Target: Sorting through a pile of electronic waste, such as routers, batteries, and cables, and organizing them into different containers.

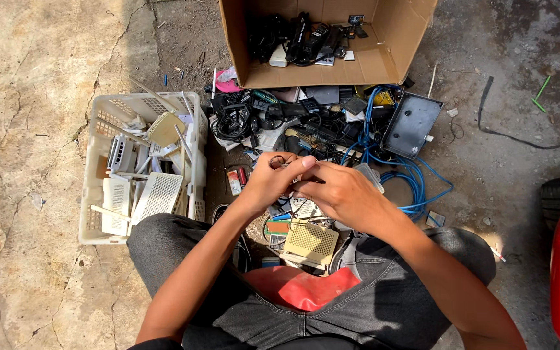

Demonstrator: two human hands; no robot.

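Sorting looks partly done: the white crate already holds pale router boxes, the cardboard box some black adapters, while a tangled heap of cables remains on the ground between them. Left hand and right hand meet over the heap, fingers pinched on a small piece too hidden to identify
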